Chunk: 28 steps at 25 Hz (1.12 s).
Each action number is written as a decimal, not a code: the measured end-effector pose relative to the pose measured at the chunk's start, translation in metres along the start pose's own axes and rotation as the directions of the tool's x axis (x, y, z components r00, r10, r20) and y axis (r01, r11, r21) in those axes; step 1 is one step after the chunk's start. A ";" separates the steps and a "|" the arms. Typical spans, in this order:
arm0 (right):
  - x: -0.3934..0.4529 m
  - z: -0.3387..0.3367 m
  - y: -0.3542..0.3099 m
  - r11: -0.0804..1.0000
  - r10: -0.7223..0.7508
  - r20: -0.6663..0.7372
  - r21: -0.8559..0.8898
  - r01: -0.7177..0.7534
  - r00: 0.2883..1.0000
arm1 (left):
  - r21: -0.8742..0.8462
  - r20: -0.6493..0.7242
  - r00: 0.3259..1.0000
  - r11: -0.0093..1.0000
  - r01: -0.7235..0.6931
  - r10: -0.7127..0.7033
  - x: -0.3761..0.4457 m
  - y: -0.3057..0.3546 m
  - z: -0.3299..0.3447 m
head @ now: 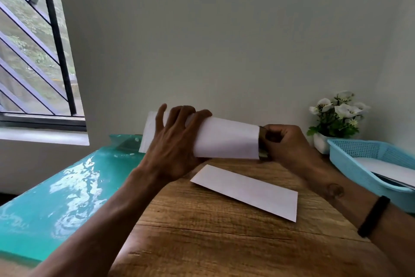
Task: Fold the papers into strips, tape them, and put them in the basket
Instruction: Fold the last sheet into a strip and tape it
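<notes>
My left hand [174, 142] grips a folded white paper strip [226, 139] lifted above the far end of the wooden table [202, 231], fingers wrapped over its top edge. My right hand [283, 142] is curled at the strip's right end and pinches something small and dark there, which looks like tape; most of it is hidden. A second folded white strip [247, 191] lies flat on the table in front of my hands. The blue mesh basket [359, 164] stands at the right edge with white paper inside.
A small white pot of white flowers [336, 117] stands against the wall behind the basket. A glossy turquoise surface [56, 198] adjoins the table on the left, below a barred window [33, 52].
</notes>
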State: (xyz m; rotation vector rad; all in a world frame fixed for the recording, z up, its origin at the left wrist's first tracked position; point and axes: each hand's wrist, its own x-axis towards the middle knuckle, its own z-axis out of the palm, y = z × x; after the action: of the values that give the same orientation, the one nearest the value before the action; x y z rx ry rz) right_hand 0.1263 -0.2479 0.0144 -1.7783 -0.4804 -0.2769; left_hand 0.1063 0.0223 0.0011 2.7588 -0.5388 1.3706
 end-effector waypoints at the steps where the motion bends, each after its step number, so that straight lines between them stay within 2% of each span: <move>1: 0.000 -0.008 -0.006 0.995 0.093 0.088 -0.038 -0.090 0.992 | 0.021 -0.015 1.000 0.999 0.028 -0.027 -0.001 -0.007 0.000; 2: 0.001 -0.016 -0.012 0.973 0.172 0.206 -0.187 -0.134 0.963 | 0.037 -0.025 0.998 0.997 0.063 -0.062 -0.003 -0.015 0.000; 3: 0.002 -0.026 -0.016 0.907 0.254 0.304 -0.405 -0.117 0.918 | 0.042 -0.031 0.995 0.994 0.098 -0.097 -0.004 -0.022 0.001; 5: 0.001 -0.033 -0.021 0.695 0.467 0.429 -0.719 -0.020 0.773 | 0.051 -0.041 0.987 0.986 0.156 -0.154 -0.009 -0.031 0.005; 6: 0.000 -0.031 -0.023 0.597 0.550 0.428 -0.802 0.021 0.717 | 0.065 -0.045 0.984 0.982 0.177 -0.175 -0.011 -0.032 0.008; 7: -0.002 -0.027 -0.023 0.511 0.596 0.412 -0.857 0.070 0.689 | 0.076 -0.046 0.981 0.978 0.192 -0.189 -0.014 -0.032 0.011; 8: -0.003 -0.022 -0.021 0.450 0.616 0.399 -0.886 0.112 0.680 | 0.076 -0.049 0.979 0.977 0.201 -0.198 -0.016 -0.033 0.014; 10: -0.003 -0.015 -0.018 0.407 0.613 0.382 -0.903 0.138 0.692 | 0.064 -0.069 0.975 0.974 0.216 -0.212 -0.018 -0.034 0.015; 15: -0.001 -0.021 -0.018 0.464 0.594 0.401 -0.879 0.110 0.698 | 0.035 -0.140 0.965 0.973 0.227 -0.220 -0.017 -0.035 0.013; 17: 0.003 -0.036 -0.019 0.616 0.526 0.462 -0.786 0.055 0.714 | 0.038 -0.152 0.960 0.969 0.243 -0.235 -0.016 -0.037 0.013; 19: 0.012 -0.058 -0.023 0.765 0.419 0.477 -0.644 -0.016 0.773 | 0.043 -0.170 0.948 0.959 0.279 -0.269 -0.016 -0.042 0.011; 22: 0.021 -0.087 -0.035 0.857 0.235 0.330 -0.515 -0.034 0.914 | 0.065 -0.191 0.920 0.931 0.360 -0.342 -0.019 -0.047 0.011; 24: 0.028 -0.100 -0.037 0.907 0.092 0.184 -0.420 -0.006 0.979 | 0.080 -0.197 0.899 0.907 0.413 -0.392 -0.020 -0.050 0.012; 26: 0.032 -0.108 -0.036 0.976 0.018 0.076 -0.218 -0.001 0.997 | 0.085 -0.193 0.880 0.886 0.456 -0.434 -0.021 -0.053 0.015; 28: 0.033 -0.109 -0.028 0.997 0.006 0.037 -0.081 -0.003 0.999 | 0.093 -0.174 0.869 0.870 0.483 -0.464 -0.023 -0.054 0.016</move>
State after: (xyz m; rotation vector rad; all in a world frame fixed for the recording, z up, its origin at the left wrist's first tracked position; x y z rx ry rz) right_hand 0.1495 -0.3414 0.0815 -1.8656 -0.4974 -0.2637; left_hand 0.1229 0.0777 -0.0192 2.5948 0.2422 1.4972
